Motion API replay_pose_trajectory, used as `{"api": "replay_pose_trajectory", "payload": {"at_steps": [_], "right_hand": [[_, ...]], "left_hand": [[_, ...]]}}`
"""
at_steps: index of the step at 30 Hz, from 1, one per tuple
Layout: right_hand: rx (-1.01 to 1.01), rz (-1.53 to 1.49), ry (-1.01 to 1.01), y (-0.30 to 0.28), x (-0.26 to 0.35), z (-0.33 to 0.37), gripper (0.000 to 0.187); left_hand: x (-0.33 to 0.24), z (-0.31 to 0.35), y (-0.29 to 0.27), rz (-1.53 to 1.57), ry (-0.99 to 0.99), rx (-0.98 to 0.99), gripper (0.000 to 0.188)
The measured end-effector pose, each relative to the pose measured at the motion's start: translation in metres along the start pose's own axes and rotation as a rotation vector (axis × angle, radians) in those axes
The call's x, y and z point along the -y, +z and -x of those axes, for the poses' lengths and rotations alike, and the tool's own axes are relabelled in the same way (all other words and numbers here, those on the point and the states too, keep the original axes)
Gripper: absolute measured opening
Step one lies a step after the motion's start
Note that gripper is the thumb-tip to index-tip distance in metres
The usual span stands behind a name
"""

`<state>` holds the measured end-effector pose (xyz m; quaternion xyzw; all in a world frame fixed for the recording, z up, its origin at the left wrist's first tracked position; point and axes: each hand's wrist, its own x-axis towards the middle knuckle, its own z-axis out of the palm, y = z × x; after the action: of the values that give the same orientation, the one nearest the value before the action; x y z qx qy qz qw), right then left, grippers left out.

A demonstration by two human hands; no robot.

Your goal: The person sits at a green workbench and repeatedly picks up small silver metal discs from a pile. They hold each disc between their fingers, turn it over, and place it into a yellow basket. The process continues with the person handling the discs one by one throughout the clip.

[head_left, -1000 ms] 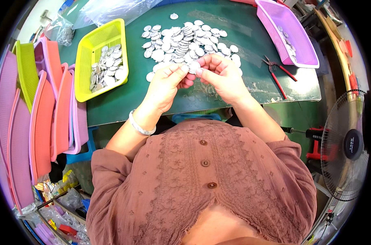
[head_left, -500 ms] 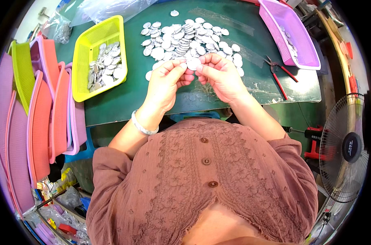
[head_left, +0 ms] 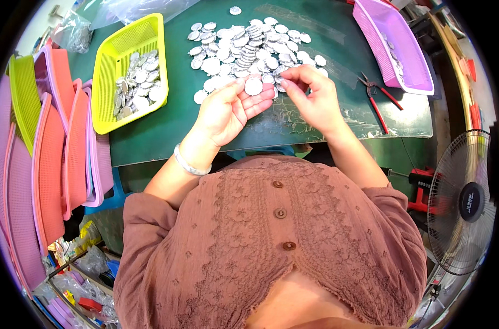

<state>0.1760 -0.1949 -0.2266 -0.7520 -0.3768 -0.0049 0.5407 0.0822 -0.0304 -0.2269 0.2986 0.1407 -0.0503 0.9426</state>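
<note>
Over the near edge of the pile of discs [head_left: 249, 46], my left hand [head_left: 226, 109], palm up with the lower fingers spread, lightly pinches one silver disc [head_left: 254, 86] between thumb and forefinger; too loose a grip could drop it. My right hand [head_left: 316, 102] curls beside the pile, pinching what I cannot tell; a careless brush could scatter discs over the table [head_left: 156, 131].

We've taken our right hand [head_left: 318, 104] off the silver disc [head_left: 254, 86]; its fingers [head_left: 308, 73] are now at the near edge of the disc pile [head_left: 246, 52]. Our left hand [head_left: 223, 115] has opened palm-up, disc on its fingers.
</note>
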Motion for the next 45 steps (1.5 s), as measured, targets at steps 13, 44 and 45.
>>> {"api": "replay_pose_trajectory", "payload": {"at_steps": [13,44,45], "right_hand": [[0.206,0.521,-0.157,-0.005,-0.016,0.001,0.020],[0.299,-0.635,0.583,0.001,0.003,-0.010,0.015],[0.285,-0.734,0.610,0.002,0.003,-0.008,0.015]], "left_hand": [[-0.005,0.005,-0.014,-0.029,0.042,-0.037,0.037],[-0.004,0.011,-0.013,-0.111,0.000,-0.002,0.026],[-0.002,0.012,-0.014,-0.147,0.002,-0.010,0.022]]}}
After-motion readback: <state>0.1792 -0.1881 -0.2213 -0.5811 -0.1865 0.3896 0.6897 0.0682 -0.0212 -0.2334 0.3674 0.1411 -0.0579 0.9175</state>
